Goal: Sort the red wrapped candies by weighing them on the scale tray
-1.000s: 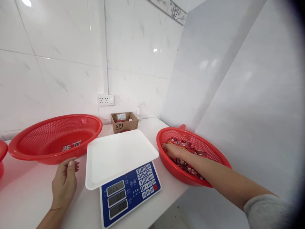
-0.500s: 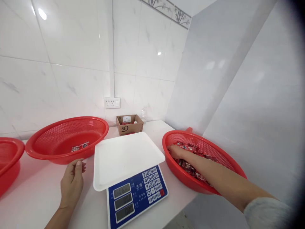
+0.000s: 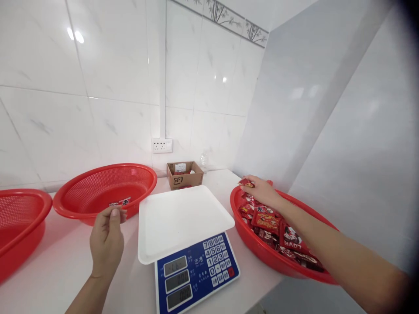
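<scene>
My right hand (image 3: 262, 192) is above the near-left part of a red plastic basket (image 3: 244, 237), its fingers closed on a small red snack packet (image 3: 247, 182). Under that hand and forearm lie several red and dark printed snack packets (image 3: 266, 221). My left hand (image 3: 107, 237) is closed, thumb against curled fingers, with nothing showing in it. It is held in front of a second red basket (image 3: 104, 172), which has a red-and-white packet (image 3: 122, 202) inside. Between my hands stands a blue digital scale (image 3: 198, 272) with a bare white weighing tray (image 3: 185, 224).
A third red basket (image 3: 42, 205) is cut off at the left edge. Behind the scale stand an open cardboard box (image 3: 186, 179) and a clear plastic bottle (image 3: 203, 159). A wall socket (image 3: 163, 145) is above them. Grey panels rise at the right.
My right hand has come up out of the packets in the right basket with a red packet in its fingers. The view has shifted slightly; my left hand is still closed.
</scene>
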The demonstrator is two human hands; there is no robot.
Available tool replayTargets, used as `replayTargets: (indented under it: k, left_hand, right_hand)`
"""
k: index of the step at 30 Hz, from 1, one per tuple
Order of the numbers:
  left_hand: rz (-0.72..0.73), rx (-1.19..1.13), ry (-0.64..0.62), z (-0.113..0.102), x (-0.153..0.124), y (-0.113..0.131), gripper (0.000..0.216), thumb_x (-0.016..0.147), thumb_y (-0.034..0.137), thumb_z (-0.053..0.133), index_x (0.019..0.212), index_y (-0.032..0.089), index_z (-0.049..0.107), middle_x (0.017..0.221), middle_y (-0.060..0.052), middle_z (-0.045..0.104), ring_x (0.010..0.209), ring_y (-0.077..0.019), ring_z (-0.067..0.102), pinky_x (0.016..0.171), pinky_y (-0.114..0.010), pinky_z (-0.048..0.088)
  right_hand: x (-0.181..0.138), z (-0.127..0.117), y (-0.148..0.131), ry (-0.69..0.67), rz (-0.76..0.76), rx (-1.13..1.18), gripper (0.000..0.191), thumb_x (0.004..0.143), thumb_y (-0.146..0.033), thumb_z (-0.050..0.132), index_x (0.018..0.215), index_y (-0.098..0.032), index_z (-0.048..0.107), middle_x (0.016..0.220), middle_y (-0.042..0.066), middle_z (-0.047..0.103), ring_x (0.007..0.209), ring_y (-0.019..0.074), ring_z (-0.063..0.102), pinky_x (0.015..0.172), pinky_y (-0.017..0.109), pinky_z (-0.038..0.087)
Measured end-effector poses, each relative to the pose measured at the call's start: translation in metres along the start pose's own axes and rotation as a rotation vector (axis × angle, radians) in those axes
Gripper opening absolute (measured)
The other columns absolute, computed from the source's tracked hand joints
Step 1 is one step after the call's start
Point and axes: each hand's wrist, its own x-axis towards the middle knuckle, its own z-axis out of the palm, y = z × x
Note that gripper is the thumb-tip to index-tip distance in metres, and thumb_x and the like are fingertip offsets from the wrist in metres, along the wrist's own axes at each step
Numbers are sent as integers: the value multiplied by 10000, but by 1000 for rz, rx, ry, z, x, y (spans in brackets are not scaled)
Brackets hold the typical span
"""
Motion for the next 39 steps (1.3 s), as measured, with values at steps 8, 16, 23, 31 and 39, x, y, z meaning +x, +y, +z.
replayTargets:
  k: [8, 16, 23, 31, 39]
  left_hand:
    - [158, 228, -792, 35, -4, 52, 389, 851, 461, 458, 1173, 252, 520, 1258, -68, 545, 1115, -235, 530, 906, -372, 453]
    - [286, 525, -1146, 28, -4, 29, 546, 831, 379, 520, 1351, 264, 399, 1422, -78, 406, 1339, -274, 295, 1057, -466, 301]
    - [264, 569, -1203, 31, -3, 21, 560, 849, 412, 488, 1381, 290, 363, 1486, -46, 308, 1388, -305, 154, 1085, -517, 221]
    - [391, 498, -1247, 34, -7, 27, 329, 868, 356, 472, 1159, 262, 596, 1295, -41, 555, 1348, -282, 263, 1092, -502, 195]
    - [379, 456, -1171, 29, -2, 30, 221, 867, 316, 472, 864, 198, 658, 1056, -94, 636, 1083, -250, 528, 931, -397, 407]
  right_hand:
    - [-16, 63, -118, -479, -142, 504, 138, 812, -281, 521, 906, -181, 528, 736, 24, 661, 586, 134, 623, 502, 241, 477]
    - [-16, 88, -130, -456, -281, 198, 109, 770, -250, 548, 841, -197, 612, 879, 22, 647, 788, 167, 609, 703, 293, 471]
    - [-22, 83, -126, -503, -265, 87, 290, 770, -193, 557, 1055, -202, 608, 1138, 83, 577, 946, 187, 599, 842, 330, 468]
    - [-24, 85, -124, -573, -311, 227, 475, 722, -171, 596, 1191, -206, 532, 1285, 88, 509, 1201, 223, 458, 1025, 399, 354]
    - [-26, 87, -101, -507, -226, 127, 463, 733, -221, 633, 1189, -205, 549, 1306, 102, 485, 1158, 230, 505, 966, 383, 418]
